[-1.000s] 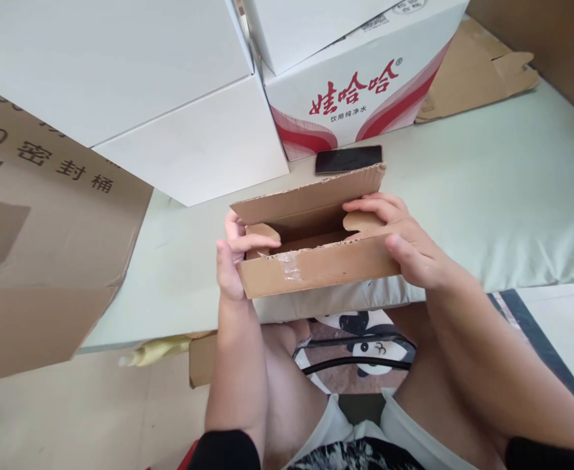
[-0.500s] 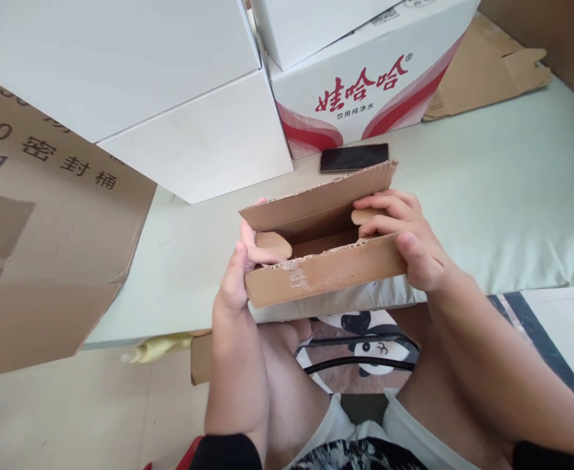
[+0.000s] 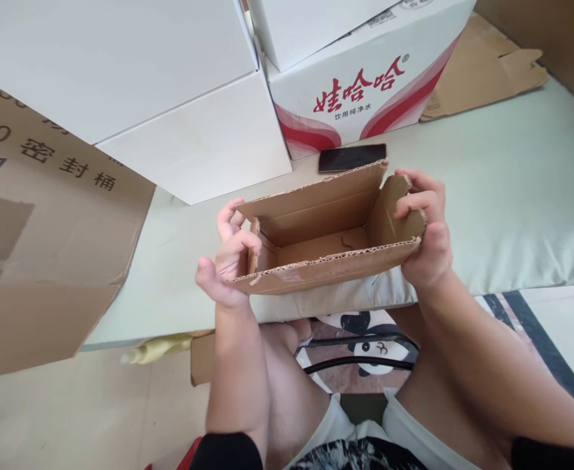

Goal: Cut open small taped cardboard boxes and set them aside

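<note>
I hold a small brown cardboard box (image 3: 316, 228) open side up, just above the pale green mat (image 3: 512, 196). My left hand (image 3: 225, 258) grips its left end, fingers curled over the left side flap. My right hand (image 3: 426, 228) grips the right end, fingers folded over the rounded right flap, which stands outward. All the flaps stand open and the inside shows bare cardboard.
A black phone (image 3: 351, 157) lies on the mat just behind the box. White cartons (image 3: 169, 98) and a red-printed white carton (image 3: 365, 85) are stacked behind it. A large brown carton (image 3: 36, 215) stands at the left. Flattened cardboard (image 3: 482, 65) lies at the back right.
Both side flaps, earlier folded inward under my fingers, have swung outward and the box now stands open. My hands shifted to its outer ends.
</note>
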Demonstrator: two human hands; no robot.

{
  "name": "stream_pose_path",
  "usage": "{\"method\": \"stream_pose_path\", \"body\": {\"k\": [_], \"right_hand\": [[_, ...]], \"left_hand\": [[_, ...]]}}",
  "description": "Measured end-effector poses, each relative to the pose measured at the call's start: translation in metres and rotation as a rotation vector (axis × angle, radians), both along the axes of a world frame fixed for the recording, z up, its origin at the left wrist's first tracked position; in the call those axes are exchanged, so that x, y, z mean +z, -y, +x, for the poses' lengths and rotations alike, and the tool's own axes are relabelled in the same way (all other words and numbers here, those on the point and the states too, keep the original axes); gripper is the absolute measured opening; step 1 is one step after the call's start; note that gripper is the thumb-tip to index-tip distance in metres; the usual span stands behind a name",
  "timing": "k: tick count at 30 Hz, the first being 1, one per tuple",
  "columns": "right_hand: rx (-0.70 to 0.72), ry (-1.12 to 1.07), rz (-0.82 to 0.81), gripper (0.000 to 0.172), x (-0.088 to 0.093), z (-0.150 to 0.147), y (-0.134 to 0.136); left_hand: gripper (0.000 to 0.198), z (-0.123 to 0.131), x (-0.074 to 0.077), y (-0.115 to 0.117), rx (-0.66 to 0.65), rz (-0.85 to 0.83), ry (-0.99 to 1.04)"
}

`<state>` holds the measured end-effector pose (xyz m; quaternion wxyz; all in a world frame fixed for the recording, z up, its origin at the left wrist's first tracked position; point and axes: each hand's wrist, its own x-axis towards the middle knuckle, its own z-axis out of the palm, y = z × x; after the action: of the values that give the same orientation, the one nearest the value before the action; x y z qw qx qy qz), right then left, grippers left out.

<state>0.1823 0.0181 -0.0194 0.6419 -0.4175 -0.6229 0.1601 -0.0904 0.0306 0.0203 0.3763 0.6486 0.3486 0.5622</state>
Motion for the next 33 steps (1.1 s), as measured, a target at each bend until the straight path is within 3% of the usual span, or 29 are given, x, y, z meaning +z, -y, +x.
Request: {"method": "stream_pose_path", "body": {"k": [8,11,17,24,29,33], "right_hand": [[-0.069,-0.105,-0.039,0.053,-0.005,0.008,-0.009],[-0.041,-0.131,-0.04,0.053,-0.007,0.007,-0.01],[0.046,-0.25,-0.063,0.05,-0.003,0.003,-0.006],[-0.078,-0.212,-0.295,0.043,0.0,0.009,-0.006],[0.063,-0.112,-0.344,0.036,-0.01,0.009,-0.005],[0.091,0.075,-0.334,0.046,-0.006,0.006,-0.002]], "left_hand": [[0.064,-0.027,-0.01,-0.011,-0.231,0.011,0.009],[0.065,-0.035,-0.011,-0.01,-0.247,-0.004,0.064],[0.062,-0.027,-0.006,-0.007,-0.017,-0.08,0.215],[0.026,-0.03,0.004,-0.007,0.22,-0.197,0.475],[0.023,-0.043,-0.002,-0.018,0.437,-0.473,0.66],[0.025,-0.045,-0.008,-0.023,0.473,-0.695,0.663]]}}
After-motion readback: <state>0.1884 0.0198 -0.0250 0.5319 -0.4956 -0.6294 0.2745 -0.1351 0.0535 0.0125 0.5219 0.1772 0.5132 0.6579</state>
